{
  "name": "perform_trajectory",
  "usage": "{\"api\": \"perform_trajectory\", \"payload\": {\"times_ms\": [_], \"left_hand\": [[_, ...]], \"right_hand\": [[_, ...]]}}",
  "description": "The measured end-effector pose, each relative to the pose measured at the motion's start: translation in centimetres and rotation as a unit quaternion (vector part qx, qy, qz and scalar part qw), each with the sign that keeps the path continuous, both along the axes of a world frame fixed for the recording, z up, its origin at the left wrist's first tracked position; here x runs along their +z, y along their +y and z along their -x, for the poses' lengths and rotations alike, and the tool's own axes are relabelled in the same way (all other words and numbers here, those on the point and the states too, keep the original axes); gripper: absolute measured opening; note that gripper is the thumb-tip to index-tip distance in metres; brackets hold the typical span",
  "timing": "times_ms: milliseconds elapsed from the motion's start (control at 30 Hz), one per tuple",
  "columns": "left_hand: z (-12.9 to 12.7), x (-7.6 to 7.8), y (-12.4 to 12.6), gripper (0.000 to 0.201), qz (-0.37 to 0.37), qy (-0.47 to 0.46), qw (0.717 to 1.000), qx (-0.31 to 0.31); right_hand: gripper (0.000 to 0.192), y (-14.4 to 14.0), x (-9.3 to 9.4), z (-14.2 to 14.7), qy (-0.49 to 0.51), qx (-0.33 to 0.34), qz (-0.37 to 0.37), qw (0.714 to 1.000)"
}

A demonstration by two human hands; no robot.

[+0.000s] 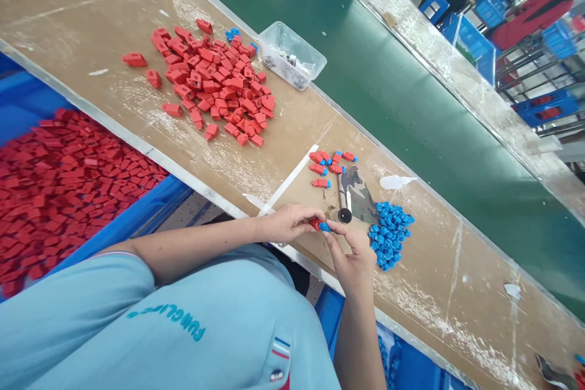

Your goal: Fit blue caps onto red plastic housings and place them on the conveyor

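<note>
Hands meet at lower centre, left hand [287, 223] pinching a red housing [315, 224], right hand [351, 254] pressing a blue cap [324, 227] on; few joined pieces [328, 164] done, big red pile [214, 82] left on the counter [82, 18].

Factory assembly line: conveyor belt [411, 103], parts crates [475, 42]

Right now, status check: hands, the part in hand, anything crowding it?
Left hand pinches small red plastic piece. Right hand presses small blue plastic cap against it. Black-tipped cylinder tool right beside; loose blue cap pile close by.
</note>
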State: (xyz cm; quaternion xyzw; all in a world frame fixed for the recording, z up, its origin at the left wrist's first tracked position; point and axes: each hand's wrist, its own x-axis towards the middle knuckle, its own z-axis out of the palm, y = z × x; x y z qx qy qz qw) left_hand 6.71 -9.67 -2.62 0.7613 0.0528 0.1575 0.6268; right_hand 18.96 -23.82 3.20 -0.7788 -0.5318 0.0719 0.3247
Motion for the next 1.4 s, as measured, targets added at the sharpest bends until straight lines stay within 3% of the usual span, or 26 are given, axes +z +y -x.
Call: {"api": "perform_trajectory", "payload": {"times_ms": [167, 367, 500, 933, 1067, 1267, 1400], "left_hand": [[0.1, 0.0, 0.0, 0.021, -0.033, 0.005, 0.999, 0.0], [0.1, -0.2, -0.4, 0.021, 0.021, 0.004, 0.999, 0.033], [0.1, -0.6, -0.5, 0.012, -0.02, 0.002, 0.998, 0.057], [0.7, -0.1, -0.2, 0.016, -0.062, -0.034, 0.997, -0.04], [0.6, -0.2, -0.1, 0.017, -0.066, -0.03, 0.995, -0.07], [0.2, 0.0, 0.3, 0.023, -0.067, -0.026, 0.995, -0.074], [0.4, 0.2, 0.1, 0.023, -0.126, 0.001, 0.986, -0.109]], "right_hand": [[0.016, -0.1, 0.0, 0.0, -0.02, 0.002, -0.002, 1.0], [0.016, -0.3, -0.1, 0.1, -0.023, -0.005, -0.009, 1.0], [0.016, -0.4, -0.3, 0.0, -0.015, 0.0, -0.013, 1.0], [0.009, -0.9, -0.6, 0.1, 0.059, 0.038, -0.017, 0.997], [0.008, -1.7, -1.7, 0.5, 0.102, 0.01, -0.029, 0.994], [0.013, -2.6, -2.8, 1.0, 0.166, -0.094, -0.042, 0.981], [0.014, -2.6, -2.3, 1.1, 0.133, -0.073, -0.046, 0.987]]}}
